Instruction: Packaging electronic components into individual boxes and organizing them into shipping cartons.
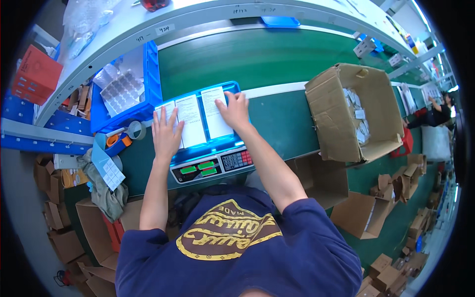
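Observation:
A shallow blue tray sits on a digital scale with green displays and a keypad. Inside the tray, white printed leaflets or flat packs lie in side-by-side rows, among them a middle row and a right row; I cannot tell which kind they are. My left hand rests with spread fingers on the left rows. My right hand is at the upper right of the right row, thumb and fingers apart, touching its edge. Neither hand has lifted anything.
Right of the scale stands an open cardboard box holding small white packets. At left are a blue crate with clear plastic trays, tape rolls and a grey cloth. A shelf beam crosses ahead. A person is at far right.

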The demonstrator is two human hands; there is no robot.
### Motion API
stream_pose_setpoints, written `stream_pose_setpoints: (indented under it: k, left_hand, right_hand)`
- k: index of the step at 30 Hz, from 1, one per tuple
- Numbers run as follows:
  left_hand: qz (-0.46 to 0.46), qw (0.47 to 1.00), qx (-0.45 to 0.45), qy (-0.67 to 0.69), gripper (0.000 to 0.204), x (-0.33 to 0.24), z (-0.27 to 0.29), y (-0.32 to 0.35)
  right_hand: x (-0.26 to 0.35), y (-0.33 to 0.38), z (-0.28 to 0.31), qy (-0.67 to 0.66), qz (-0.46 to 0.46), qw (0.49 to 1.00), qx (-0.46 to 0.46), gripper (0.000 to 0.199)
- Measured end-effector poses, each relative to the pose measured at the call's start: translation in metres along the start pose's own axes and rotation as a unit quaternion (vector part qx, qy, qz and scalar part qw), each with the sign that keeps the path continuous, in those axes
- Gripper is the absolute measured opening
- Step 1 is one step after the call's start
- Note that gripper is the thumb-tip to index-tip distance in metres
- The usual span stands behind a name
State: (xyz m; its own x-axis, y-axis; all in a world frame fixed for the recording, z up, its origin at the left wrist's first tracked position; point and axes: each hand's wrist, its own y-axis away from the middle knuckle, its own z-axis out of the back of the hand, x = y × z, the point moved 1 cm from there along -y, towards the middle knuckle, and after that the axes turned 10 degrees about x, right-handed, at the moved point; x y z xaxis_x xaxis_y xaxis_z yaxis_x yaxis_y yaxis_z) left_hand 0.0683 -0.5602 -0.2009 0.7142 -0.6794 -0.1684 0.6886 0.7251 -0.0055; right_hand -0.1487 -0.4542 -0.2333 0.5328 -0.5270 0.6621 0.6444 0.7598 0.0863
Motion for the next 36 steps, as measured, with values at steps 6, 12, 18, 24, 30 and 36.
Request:
stream_pose_setpoints:
  k: [6, 12, 18, 24, 30, 36]
  left_hand:
    - [-0.036, 0.998, -0.022, 0.054, 0.051, 0.003, 0.004, -0.004]
    - [-0.039, 0.997, -0.02, -0.066, 0.056, 0.0, 0.007, -0.018]
    - [-0.154, 0.985, -0.004, 0.081, 0.059, -0.077, 0.008, -0.09]
    - [-0.17, 0.983, 0.058, 0.021, 0.044, -0.091, -0.025, -0.114]
    - [-0.177, 0.983, -0.038, -0.004, 0.041, -0.116, -0.005, -0.103]
    - [-0.092, 0.974, -0.119, 0.167, 0.034, -0.183, 0.005, -0.055]
  right_hand:
    - [0.003, 0.009, -0.008, -0.256, -0.018, 0.958, 0.126, 0.076]
    - [-0.013, 0.085, 0.151, -0.236, 0.133, 0.918, 0.288, 0.062]
    - [-0.097, 0.136, 0.347, -0.38, 0.146, 0.902, 0.145, 0.046]
    - [-0.288, 0.101, 0.438, -0.132, -0.208, 0.969, 0.0, 0.049]
    - [-0.526, 0.048, 0.37, 0.136, -0.46, 0.831, 0.281, 0.061]
    - [-0.502, 0.03, 0.3, 0.13, -0.541, 0.83, -0.027, 0.046]
